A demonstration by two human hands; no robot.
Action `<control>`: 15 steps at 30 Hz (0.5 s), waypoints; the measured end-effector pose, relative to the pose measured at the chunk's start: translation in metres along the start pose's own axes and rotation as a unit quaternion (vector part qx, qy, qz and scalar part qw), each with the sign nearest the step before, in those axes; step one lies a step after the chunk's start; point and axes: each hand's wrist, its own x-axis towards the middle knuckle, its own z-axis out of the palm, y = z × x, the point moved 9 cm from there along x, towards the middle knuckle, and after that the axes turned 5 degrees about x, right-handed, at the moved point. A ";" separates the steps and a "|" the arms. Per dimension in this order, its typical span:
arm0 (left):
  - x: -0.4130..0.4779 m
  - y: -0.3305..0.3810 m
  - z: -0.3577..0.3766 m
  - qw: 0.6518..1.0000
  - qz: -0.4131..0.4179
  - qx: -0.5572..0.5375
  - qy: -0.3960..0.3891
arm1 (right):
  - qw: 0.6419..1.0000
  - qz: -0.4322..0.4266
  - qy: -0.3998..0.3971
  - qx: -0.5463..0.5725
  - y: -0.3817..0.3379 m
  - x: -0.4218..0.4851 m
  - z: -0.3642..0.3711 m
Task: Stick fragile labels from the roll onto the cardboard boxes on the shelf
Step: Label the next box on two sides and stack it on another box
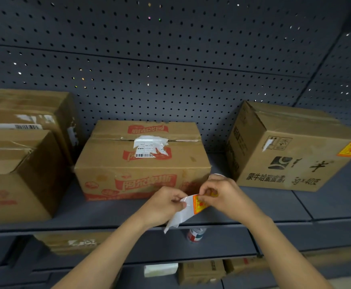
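Just in front of the middle box point(141, 163), your left hand point(169, 203) pinches the limp backing strip point(179, 217) and your right hand point(219, 195) pinches the flimsy, tacky label point(199, 203); hold it by one corner, it likely curls.

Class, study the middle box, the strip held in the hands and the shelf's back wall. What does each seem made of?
Middle box: matte brown cardboard, creased, with folded flaps. Backing strip: probably glossy coated paper, thin and curling; its orange label looks like printed paper. Back wall: likely painted metal, evenly perforated.
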 end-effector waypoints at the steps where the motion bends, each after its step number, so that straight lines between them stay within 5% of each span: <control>1: -0.001 -0.002 0.001 1.000 -0.008 -0.019 -0.006 | 1.000 0.006 -0.008 0.000 0.002 -0.001 0.003; 15: 0.001 0.004 0.013 0.995 0.004 -0.075 -0.060 | 0.986 0.110 -0.051 0.115 0.011 -0.017 0.016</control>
